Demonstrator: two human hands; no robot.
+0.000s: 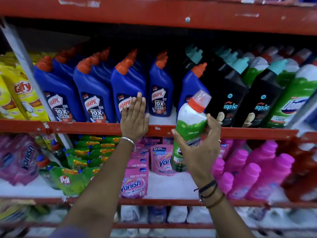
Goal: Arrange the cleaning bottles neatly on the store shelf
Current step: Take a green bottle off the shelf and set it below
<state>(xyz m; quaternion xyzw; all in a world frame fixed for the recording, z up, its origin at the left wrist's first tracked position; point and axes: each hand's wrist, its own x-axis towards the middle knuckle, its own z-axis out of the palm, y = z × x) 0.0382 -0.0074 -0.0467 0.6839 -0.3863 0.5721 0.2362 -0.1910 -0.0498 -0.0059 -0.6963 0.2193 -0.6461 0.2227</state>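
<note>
My right hand (199,150) grips a green and white cleaning bottle (189,124) with a red collar and clear cap, held tilted in front of the red shelf edge (85,127). My left hand (134,120) lies flat with fingers apart against the front of a blue Harpic bottle (127,90). Several blue Harpic bottles (58,93) with orange caps stand in a row on the middle shelf. One blue Harpic bottle (190,85) leans among the black Spic bottles (228,100). Green and white bottles (295,100) lean at the far right.
Yellow Gifty packs (22,93) fill the shelf's left end behind a slanted metal strut (25,66). The shelf below holds pink Vanish pouches (135,182), green Pril pouches (68,181) and pink bottles (257,170). A gap of bare white shelf (161,119) shows between the hands.
</note>
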